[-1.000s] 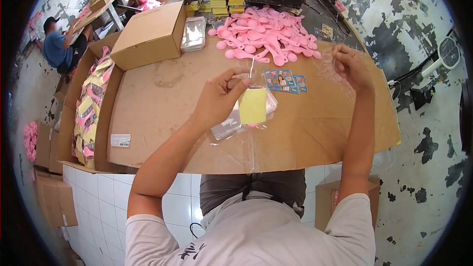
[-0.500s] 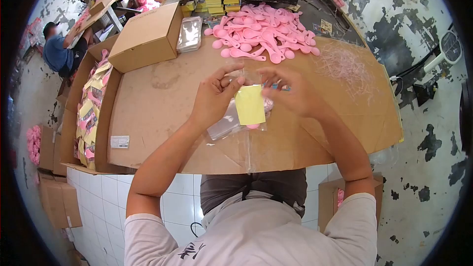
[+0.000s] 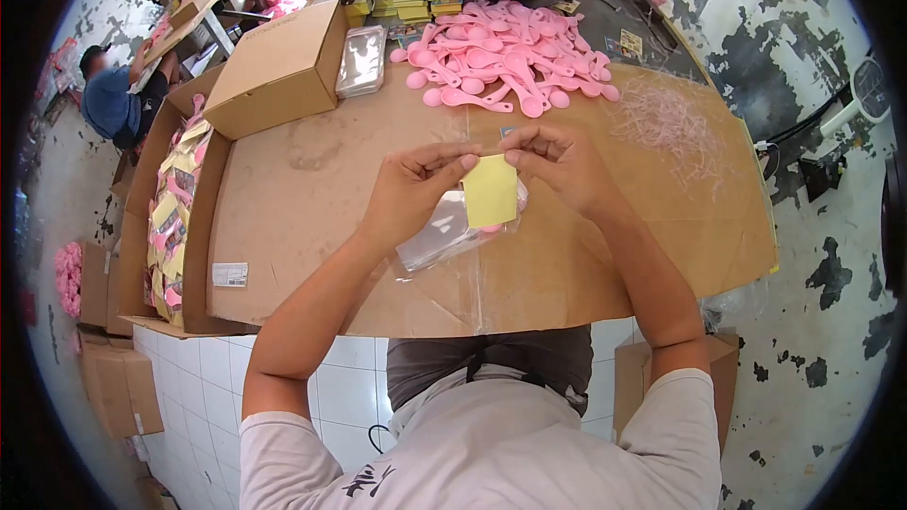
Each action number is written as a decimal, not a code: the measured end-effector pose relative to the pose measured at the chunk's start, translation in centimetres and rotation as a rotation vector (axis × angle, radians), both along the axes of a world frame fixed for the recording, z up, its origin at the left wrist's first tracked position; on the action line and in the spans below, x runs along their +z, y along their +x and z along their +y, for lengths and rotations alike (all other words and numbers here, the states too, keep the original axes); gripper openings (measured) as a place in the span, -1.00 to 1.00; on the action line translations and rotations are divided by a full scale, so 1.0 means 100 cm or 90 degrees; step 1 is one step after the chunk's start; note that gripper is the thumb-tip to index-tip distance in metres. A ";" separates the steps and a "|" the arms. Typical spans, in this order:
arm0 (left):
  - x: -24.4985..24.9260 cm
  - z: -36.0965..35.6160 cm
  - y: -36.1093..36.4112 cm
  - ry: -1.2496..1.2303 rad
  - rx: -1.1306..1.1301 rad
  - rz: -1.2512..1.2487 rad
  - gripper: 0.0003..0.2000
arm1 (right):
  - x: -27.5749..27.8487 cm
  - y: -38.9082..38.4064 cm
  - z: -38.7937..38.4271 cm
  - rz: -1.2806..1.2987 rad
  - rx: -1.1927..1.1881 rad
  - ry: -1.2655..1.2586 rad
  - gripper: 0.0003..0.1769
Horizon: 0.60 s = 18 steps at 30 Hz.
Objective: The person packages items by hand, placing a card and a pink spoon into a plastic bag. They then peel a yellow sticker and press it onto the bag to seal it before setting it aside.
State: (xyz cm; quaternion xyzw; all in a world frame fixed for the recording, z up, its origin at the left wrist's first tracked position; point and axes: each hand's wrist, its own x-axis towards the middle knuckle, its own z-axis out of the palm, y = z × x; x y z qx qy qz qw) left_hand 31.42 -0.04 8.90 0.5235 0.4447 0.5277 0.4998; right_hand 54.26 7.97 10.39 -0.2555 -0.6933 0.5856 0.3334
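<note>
A small clear plastic bag hangs over the middle of the table with a yellow card in it. Below the card a bit of pink plastic peeks out. My left hand pinches the bag's top left corner between thumb and index finger. At the top right corner, my right hand has thumb and fingers closed on the bag's edge. Flat clear bags lie on the cardboard under my left hand.
Pink measuring spoons are heaped at the back. Clear plastic strips lie to the right. On the left stand an open carton of packed spoons and a closed box. A person sits at far left.
My right hand has come in to the top edge of the bag and closed there. The yellow card has shifted slightly right and up. My left hand still pinches its corner.
</note>
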 end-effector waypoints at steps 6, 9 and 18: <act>0.003 -0.001 -0.001 0.037 -0.014 0.006 -0.72 | -0.010 0.007 0.007 0.036 0.007 -0.026 -0.81; -0.002 0.000 -0.006 0.061 -0.033 0.026 -0.72 | -0.009 0.010 0.007 0.005 0.003 0.002 -0.81; 0.000 0.003 -0.008 -0.019 -0.043 -0.034 -0.72 | -0.006 0.013 0.006 0.009 0.003 0.017 -0.81</act>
